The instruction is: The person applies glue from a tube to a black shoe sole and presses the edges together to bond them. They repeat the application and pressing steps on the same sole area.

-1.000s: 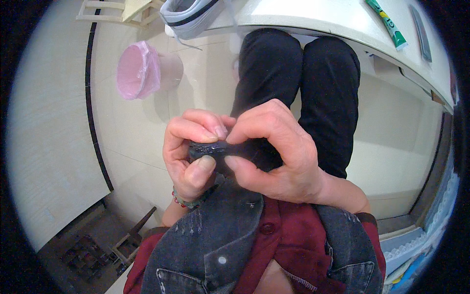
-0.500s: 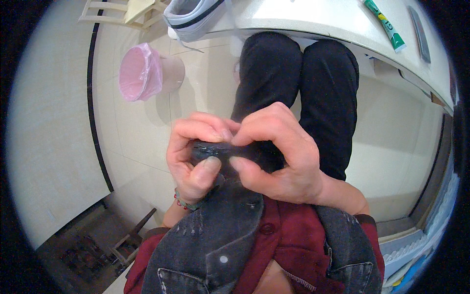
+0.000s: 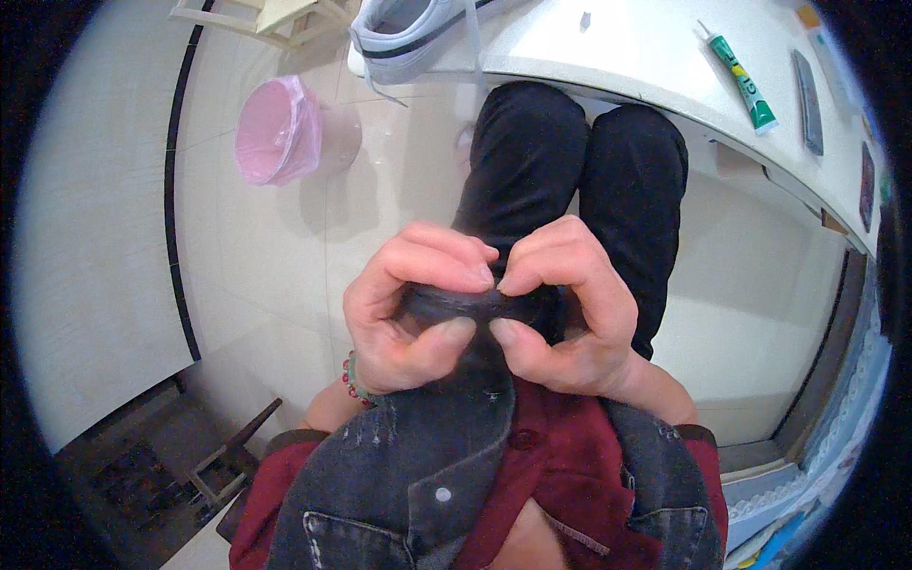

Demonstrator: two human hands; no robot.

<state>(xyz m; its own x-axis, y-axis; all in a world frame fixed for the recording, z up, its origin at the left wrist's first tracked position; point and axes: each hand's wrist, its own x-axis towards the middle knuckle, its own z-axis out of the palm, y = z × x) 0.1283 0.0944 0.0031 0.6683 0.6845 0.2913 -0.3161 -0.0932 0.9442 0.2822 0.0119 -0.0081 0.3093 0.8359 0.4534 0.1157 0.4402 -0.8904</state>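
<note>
My left hand (image 3: pixel 408 313) and my right hand (image 3: pixel 570 313) pinch a dark, glossy, elongated object (image 3: pixel 480 303) between thumbs and fingertips, held above my lap. What exactly it is I cannot make out; part of it is hidden by my fingers and blends into my dark clothing. The fingertips of the two hands are close together along the middle of it, thumbs below and fingers above. A beaded bracelet (image 3: pixel 353 378) is on my left wrist.
Beyond my knees, a white table (image 3: pixel 608 47) holds a white shoe with a black stripe (image 3: pixel 404 43), a green tube (image 3: pixel 746 85) and a grey flat bar (image 3: pixel 807 100). A pink-lined bin (image 3: pixel 275 133) stands on the floor, with a pale wooden chair (image 3: pixel 285 19) behind it.
My left hand has moved right along the dark object, and its fingertips now line up opposite my right hand's. Both hands have shifted slightly lower. The view has also moved a little.
</note>
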